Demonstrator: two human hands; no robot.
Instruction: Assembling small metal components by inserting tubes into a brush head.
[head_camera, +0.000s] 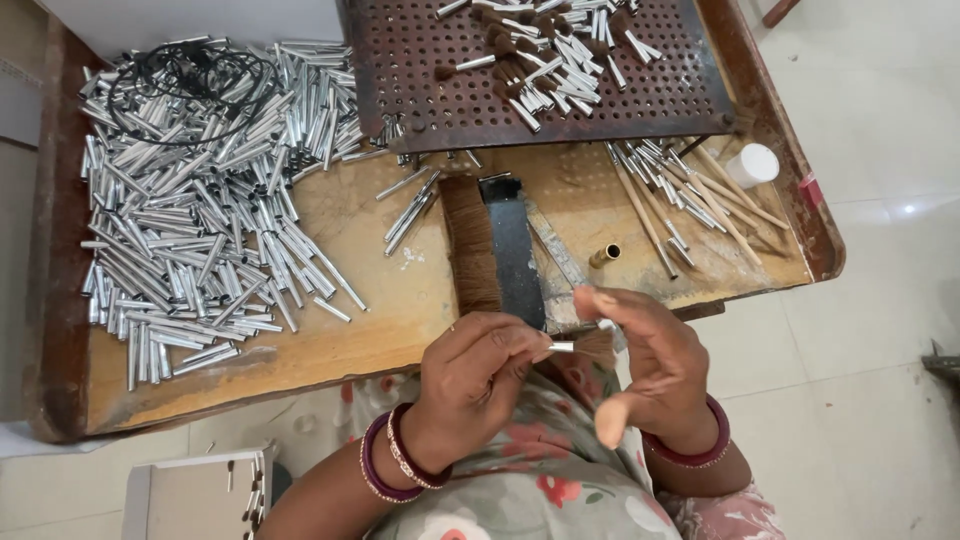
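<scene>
1. Metal ferrule (561, 347), small and silver, pinched in the fingertips of the left hand (470, 385) just past the counter's near edge, over the person's lap; open end points toward the right hand.
2. Right hand (650, 365) holds a small tuft of brown bristle (597, 343) between thumb and forefinger, other fingers spread; the tuft meets the ferrule mouth, probably so the hair can be fed into the tube.
3. Long brown bristle bundle (470, 245) lies by a dark flat metal bar (515, 250) at the middle of the near edge, within short reach of both hands.
4. Heap of empty silver tubes (200, 200) covers the counter's left half; a black wire loop (190, 75) rests on it near the far left corner.
5. Perforated rust-brown tray (680, 90) at the far edge carries filled ferrules with brush tips.
6. Wooden-handled pieces (690, 200) lie toward the right edge, beside a white cylindrical cap or pot (752, 164); no label readable.
7. Brass-coloured tube (605, 254) stands alone on the counter (350, 330).
</scene>
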